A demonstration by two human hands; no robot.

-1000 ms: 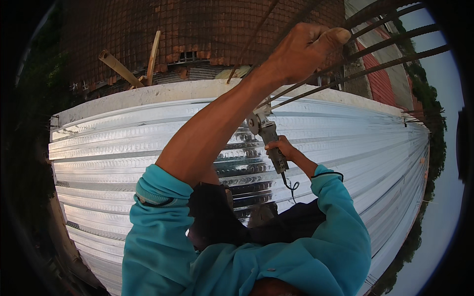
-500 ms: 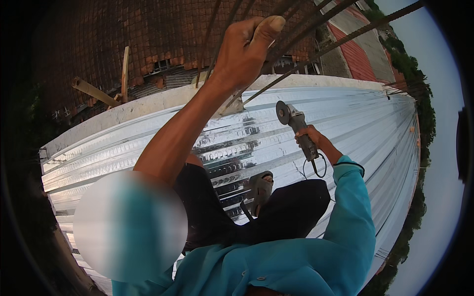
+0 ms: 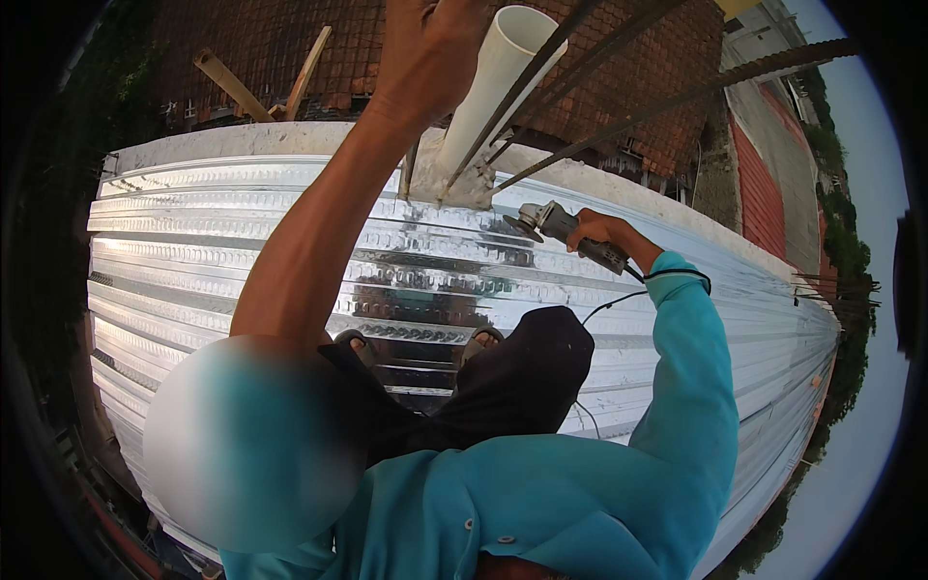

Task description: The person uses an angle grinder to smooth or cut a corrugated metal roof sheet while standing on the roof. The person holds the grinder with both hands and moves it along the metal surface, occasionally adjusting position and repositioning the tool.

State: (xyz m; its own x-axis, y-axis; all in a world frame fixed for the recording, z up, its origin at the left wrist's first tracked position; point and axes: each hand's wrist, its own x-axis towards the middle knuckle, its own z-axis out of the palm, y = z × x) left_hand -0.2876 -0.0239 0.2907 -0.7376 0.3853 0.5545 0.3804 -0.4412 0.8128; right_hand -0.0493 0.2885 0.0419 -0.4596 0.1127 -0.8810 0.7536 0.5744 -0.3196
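At the top, my left hand (image 3: pixel 425 63) reaches up beside a white plastic pipe (image 3: pixel 464 111) and dark rebar (image 3: pixel 638 116); the frame cuts off its fingers, so what they hold cannot be seen. The pipe and several bars rise from a rough concrete base (image 3: pixel 454 188) at the roof's edge. My right hand (image 3: pixel 597 228) is closed on a grey angle grinder (image 3: pixel 556 220), held tilted, its disc pointing left toward the foot of the bars, a little to their right. Whether the disc touches anything I cannot tell. The grinder's black cord trails down behind my right knee.
My sandaled feet stand on shiny ribbed metal decking (image 3: pixel 193 251). A concrete edge beam (image 3: pixel 232 140) runs along the far side, with wooden pieces (image 3: pixel 232 85) beyond it. Past it lie a tiled roof (image 3: pixel 271 43) and a red sheet roof (image 3: pixel 759 184). More rebar sticks out at the right.
My left hand has moved up, partly out of the picture, and the white pipe shows beside it. The grinder has turned from near upright to slanting, closer to the bars' base.
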